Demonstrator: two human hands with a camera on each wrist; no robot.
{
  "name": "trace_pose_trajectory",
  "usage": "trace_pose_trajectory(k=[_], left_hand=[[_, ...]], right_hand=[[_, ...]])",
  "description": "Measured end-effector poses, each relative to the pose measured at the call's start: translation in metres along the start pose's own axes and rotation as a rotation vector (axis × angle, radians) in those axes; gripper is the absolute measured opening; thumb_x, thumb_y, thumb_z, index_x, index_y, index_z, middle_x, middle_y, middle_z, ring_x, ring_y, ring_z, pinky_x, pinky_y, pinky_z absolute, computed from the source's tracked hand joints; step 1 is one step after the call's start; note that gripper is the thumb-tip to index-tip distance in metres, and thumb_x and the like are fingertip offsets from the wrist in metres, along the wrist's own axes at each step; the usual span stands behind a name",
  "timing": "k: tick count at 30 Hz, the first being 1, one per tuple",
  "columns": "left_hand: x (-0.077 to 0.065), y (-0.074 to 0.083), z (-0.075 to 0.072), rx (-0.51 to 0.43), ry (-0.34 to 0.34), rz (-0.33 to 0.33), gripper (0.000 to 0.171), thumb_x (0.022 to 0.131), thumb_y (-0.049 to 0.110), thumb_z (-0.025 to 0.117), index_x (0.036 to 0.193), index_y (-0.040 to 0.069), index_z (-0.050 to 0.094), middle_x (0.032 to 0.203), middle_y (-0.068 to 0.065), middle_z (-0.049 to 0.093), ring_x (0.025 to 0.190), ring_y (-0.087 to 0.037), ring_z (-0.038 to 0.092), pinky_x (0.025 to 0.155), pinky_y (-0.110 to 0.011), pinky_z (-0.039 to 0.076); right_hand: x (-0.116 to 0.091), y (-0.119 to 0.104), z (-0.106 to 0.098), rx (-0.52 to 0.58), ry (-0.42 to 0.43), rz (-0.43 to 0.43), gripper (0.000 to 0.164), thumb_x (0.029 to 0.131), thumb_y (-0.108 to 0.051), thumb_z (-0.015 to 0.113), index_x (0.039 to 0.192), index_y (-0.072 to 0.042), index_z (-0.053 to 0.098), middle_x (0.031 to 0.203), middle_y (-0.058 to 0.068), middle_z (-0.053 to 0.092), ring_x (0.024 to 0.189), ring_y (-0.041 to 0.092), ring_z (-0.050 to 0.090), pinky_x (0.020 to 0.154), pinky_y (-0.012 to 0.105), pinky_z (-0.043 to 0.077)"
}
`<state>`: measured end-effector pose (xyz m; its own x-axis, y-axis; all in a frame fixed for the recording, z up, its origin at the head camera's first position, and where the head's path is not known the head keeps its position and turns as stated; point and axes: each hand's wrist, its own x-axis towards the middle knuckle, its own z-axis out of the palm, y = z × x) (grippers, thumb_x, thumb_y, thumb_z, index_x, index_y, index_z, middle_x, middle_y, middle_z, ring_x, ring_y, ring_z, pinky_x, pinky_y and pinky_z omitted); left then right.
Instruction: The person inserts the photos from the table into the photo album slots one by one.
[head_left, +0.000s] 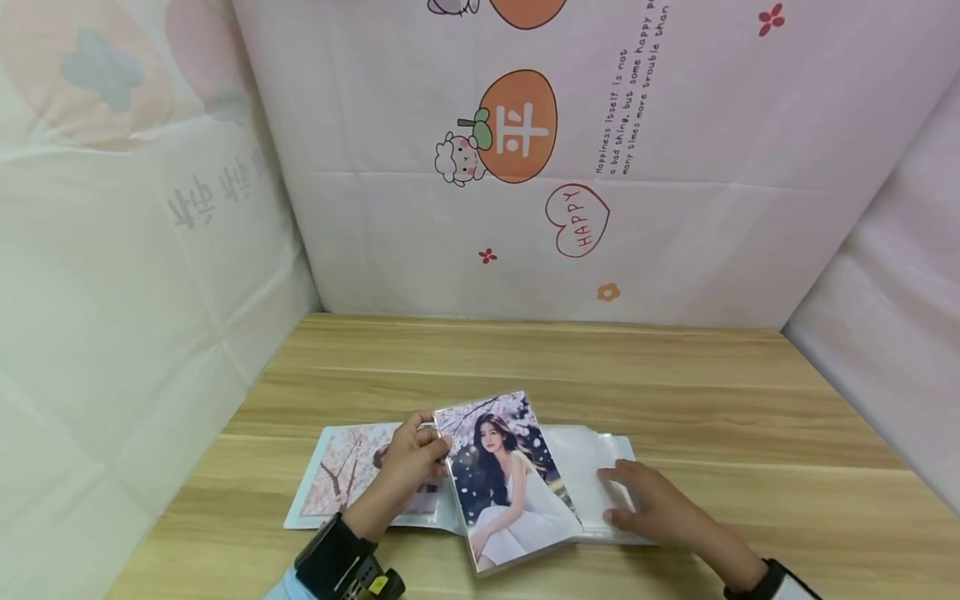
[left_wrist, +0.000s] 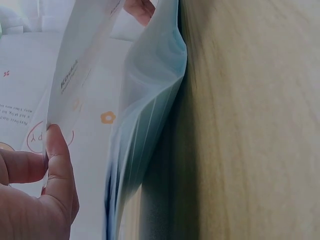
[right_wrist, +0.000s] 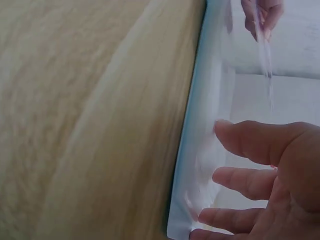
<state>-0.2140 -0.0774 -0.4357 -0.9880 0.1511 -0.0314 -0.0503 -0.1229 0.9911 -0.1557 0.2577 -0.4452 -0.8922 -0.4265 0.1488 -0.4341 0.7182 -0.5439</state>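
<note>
A photo album with light blue edges (head_left: 302,500) lies spread on the table. My left hand (head_left: 408,467) pinches the left edge of a photo print (head_left: 513,508) and holds it tilted above the album's middle. Facing up, the print shows a woman in a white dress among blossoms; in the left wrist view "Kodak" is printed on the back of the print (left_wrist: 82,65). My right hand (head_left: 656,504), fingers spread and slightly bent, is at the clear sleeve page (head_left: 581,467) on the right. In the right wrist view its fingertips (right_wrist: 212,216) reach the page's edge.
Another photo (head_left: 345,467) with pink blossoms sits in the album's left page, partly behind my left hand. The wood-grain table (head_left: 555,350) extends behind the album. Printed white cloth (head_left: 405,233) hangs at the back and both sides.
</note>
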Motion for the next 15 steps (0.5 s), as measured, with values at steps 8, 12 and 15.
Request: trace_pose_trajectory(k=[8,12,15], left_hand=[[0.0002,-0.0009,-0.0020,-0.002,0.008,-0.015,0.040,0.085,-0.009,0.054,0.120,-0.006,0.037,0.073,-0.003,0.048,0.061,-0.013,0.048,0.050,-0.025,0.048],[-0.0025,0.0009,-0.0036,0.014,0.023,-0.013,0.039,0.085,-0.008,0.054,0.120,-0.006,0.036,0.075,-0.004,0.050,0.058,-0.014,0.049,0.050,-0.026,0.049],[-0.0033,-0.0002,-0.0083,0.004,0.049,-0.014,0.037,0.085,-0.008,0.053,0.116,-0.005,0.035,0.074,-0.005,0.050,0.055,-0.015,0.051,0.050,-0.026,0.049]], right_hand=[[0.0015,-0.0010,0.0011,-0.055,-0.047,0.030,0.049,0.077,-0.019,0.074,0.116,0.005,0.058,0.117,0.040,0.046,0.108,0.054,0.043,0.086,0.063,0.035],[0.0010,-0.0032,-0.0005,-0.030,-0.062,0.059,0.049,0.078,-0.021,0.074,0.117,0.004,0.057,0.120,0.038,0.045,0.110,0.053,0.042,0.087,0.063,0.035],[0.0006,-0.0037,-0.0015,-0.013,-0.063,0.055,0.049,0.078,-0.021,0.074,0.117,0.004,0.057,0.121,0.037,0.045,0.111,0.053,0.041,0.087,0.063,0.035]])
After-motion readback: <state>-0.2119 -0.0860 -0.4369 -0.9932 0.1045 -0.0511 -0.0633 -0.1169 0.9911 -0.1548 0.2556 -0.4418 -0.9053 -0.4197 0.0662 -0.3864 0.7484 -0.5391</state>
